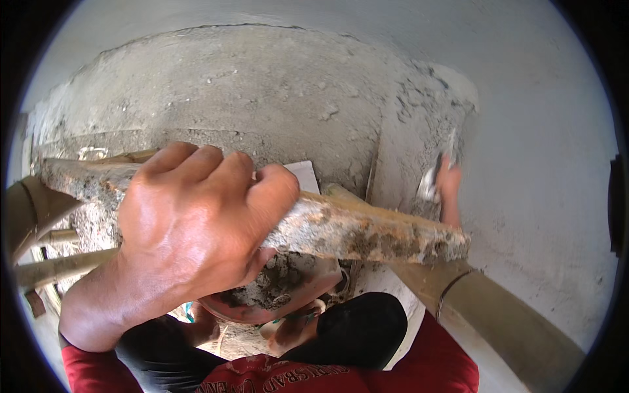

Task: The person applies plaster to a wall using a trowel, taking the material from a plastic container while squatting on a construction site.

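Note:
My left hand (196,203) is wrapped over the top of a rough wooden plank (367,232) crusted with dried mortar, which crosses in front of me. Farther off to the right, beyond the plank, my right hand (448,183) is closed on a trowel (429,185) held close to the wall. The plank hides part of my right forearm. Patchy wet-looking mortar (419,108) covers the wall strip beside the trowel. Below my left hand, a reddish pan (311,295) holds grey mortar (278,278), partly hidden by that hand and the plank.
A thick bamboo pole (504,314) slants past the plank's right end. More bamboo poles (65,265) lie to the left. Ahead is a rough grey wall (262,85); a smooth wall (544,164) rises at right. My sandalled feet (288,331) are beside the pan.

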Demonstrator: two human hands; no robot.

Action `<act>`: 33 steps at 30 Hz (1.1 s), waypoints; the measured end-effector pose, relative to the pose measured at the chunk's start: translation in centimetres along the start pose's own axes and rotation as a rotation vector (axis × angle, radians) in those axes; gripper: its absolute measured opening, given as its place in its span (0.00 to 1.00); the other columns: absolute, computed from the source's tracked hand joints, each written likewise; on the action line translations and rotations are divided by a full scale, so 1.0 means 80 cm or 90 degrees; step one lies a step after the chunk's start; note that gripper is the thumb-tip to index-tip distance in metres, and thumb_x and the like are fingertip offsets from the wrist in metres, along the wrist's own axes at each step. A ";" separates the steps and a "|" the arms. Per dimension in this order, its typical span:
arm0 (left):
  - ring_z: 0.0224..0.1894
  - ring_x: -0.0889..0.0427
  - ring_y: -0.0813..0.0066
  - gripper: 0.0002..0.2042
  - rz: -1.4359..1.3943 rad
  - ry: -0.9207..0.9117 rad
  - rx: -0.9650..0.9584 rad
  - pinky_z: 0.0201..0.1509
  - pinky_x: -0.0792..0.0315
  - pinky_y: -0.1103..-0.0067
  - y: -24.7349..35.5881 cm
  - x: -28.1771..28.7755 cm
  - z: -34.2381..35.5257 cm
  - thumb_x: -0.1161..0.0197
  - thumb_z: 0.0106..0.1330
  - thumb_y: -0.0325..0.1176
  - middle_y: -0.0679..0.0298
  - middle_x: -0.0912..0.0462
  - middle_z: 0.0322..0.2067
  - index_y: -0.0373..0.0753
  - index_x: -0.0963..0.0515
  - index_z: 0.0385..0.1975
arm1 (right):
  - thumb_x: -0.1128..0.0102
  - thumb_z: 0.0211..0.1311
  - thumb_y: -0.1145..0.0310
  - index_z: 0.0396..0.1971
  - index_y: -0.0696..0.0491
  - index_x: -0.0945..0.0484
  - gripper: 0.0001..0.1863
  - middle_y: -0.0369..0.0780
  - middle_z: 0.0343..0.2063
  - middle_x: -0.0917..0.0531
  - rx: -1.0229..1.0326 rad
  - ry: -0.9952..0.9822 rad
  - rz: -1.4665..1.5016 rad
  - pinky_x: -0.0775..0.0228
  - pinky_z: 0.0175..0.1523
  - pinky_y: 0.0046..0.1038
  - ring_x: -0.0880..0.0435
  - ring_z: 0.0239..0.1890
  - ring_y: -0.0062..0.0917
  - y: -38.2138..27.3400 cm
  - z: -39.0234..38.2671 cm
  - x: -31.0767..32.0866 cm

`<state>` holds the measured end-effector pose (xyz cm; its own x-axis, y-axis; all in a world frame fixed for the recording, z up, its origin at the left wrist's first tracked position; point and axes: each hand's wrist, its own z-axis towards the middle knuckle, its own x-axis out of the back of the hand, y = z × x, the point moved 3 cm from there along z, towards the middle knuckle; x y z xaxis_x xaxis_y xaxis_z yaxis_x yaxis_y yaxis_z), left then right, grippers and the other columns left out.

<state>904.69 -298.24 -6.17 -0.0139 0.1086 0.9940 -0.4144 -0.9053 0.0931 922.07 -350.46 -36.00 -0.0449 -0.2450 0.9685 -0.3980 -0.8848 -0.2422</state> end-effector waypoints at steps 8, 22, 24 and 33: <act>0.22 0.23 0.66 0.21 0.016 0.039 -0.010 0.25 0.31 0.70 -0.004 0.001 0.002 0.30 0.38 0.48 0.67 0.28 0.20 0.46 0.26 0.30 | 0.44 0.61 0.38 0.46 0.74 0.22 0.44 0.62 0.41 0.17 -0.046 0.063 0.279 0.29 0.56 0.41 0.16 0.49 0.49 -0.046 0.080 -0.009; 0.24 0.19 0.61 0.22 -0.009 0.028 -0.028 0.29 0.27 0.68 -0.003 0.007 -0.003 0.26 0.48 0.52 0.64 0.24 0.19 0.46 0.27 0.31 | 0.37 0.65 0.50 0.42 0.65 0.21 0.28 0.44 0.36 0.19 -0.061 0.042 0.416 0.31 0.44 0.31 0.22 0.37 0.29 0.067 -0.137 0.112; 0.24 0.19 0.60 0.21 -0.011 0.025 -0.020 0.29 0.27 0.68 -0.004 0.009 -0.007 0.27 0.51 0.53 0.64 0.24 0.19 0.45 0.27 0.31 | 0.38 0.66 0.52 0.40 0.61 0.20 0.23 0.39 0.31 0.21 -0.042 0.020 0.380 0.34 0.38 0.28 0.25 0.32 0.25 0.099 -0.189 0.158; 0.22 0.18 0.56 0.21 -0.008 0.111 -0.086 0.23 0.28 0.67 -0.003 0.012 -0.016 0.29 0.56 0.54 0.60 0.24 0.14 0.43 0.26 0.32 | 0.36 0.68 0.61 0.39 0.53 0.19 0.10 0.27 0.19 0.24 -0.004 -0.307 0.234 0.40 0.22 0.16 0.31 0.18 0.09 0.028 -0.460 0.290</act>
<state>903.62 -297.36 -5.32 -0.1602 0.2003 0.9665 -0.5336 -0.8414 0.0859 886.43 -343.54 -11.93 0.2401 -0.6875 0.6853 -0.4401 -0.7064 -0.5544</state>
